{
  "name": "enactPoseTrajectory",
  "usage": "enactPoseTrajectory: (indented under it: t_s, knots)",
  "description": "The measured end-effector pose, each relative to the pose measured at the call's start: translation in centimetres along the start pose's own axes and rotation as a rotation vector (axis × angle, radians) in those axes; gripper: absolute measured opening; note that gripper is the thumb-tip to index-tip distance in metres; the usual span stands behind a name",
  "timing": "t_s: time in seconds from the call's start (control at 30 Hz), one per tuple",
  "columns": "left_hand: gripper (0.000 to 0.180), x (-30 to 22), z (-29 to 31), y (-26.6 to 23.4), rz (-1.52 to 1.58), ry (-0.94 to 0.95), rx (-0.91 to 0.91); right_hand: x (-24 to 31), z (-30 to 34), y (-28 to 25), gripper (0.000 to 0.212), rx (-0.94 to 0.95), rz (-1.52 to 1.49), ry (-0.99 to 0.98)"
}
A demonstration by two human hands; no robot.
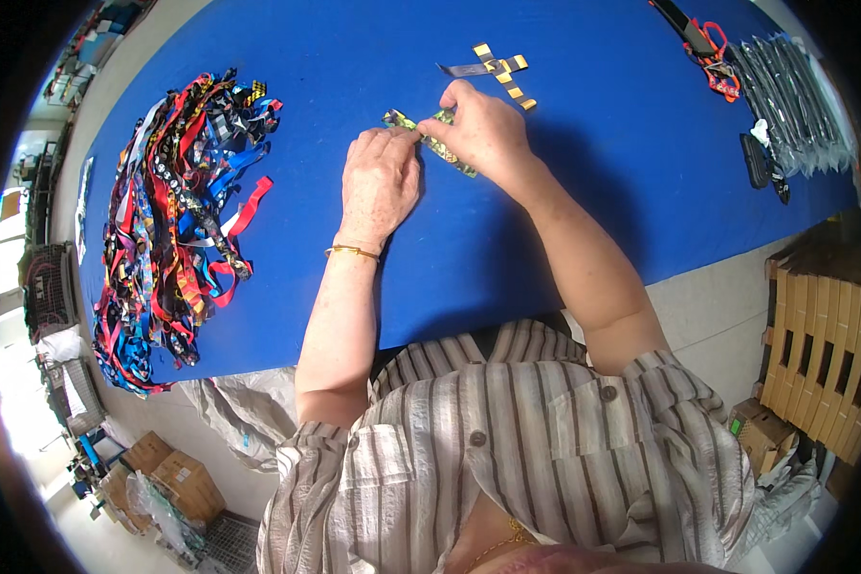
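A short green-and-black patterned strap (450, 158) lies on the blue table under my hands. My left hand (381, 177) rests palm down with its fingers together, its fingertips pressing on the strap's left part. From the right, my right hand (486, 132) pinches the strap between thumb and forefinger. The spot where my fingertips meet hides some of the strap. Just beyond my right hand, a yellow-and-black striped strap (499, 67) lies folded in a cross shape.
A large tangle of colourful straps (177, 220) covers the table's left side. At the far right lie dark items in clear plastic bags (789, 100), orange-handled scissors (722, 62) and a small black object (754, 161). Stacked cardboard (818, 335) stands beyond the table's right edge.
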State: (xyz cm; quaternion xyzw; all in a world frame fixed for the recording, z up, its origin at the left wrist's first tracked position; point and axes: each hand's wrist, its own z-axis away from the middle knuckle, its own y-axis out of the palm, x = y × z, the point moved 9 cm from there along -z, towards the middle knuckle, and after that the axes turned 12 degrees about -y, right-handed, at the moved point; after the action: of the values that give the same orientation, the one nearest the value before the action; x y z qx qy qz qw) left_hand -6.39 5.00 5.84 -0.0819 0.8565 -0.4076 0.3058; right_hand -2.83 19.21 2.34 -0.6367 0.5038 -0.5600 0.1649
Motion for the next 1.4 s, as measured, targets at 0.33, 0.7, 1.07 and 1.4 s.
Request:
enactPoseTrajectory:
  t_s: [0.33,0.7,1.07,1.4]
  knots:
    - [0.020,-0.2,0.3,0.6,-0.049,-0.008,0.039,-0.1,0.0,0.1,0.040,0.050,-0.068,0.014]
    - [0.020,-0.2,0.1,-0.3,-0.039,-0.004,-0.066,0.8,-0.4,-2.9,0.024,-0.195,-0.181,-0.186]
    - [0.019,0.3,0.0,-0.1,-0.032,-0.042,-0.040,-5.0,-1.4,-8.2,0.023,-0.289,-0.030,0.002]
    - [0.018,0.9,-0.1,0.4,-0.040,-0.072,-0.029,-7.5,-2.0,-7.1,0.026,-0.198,0.034,0.192]
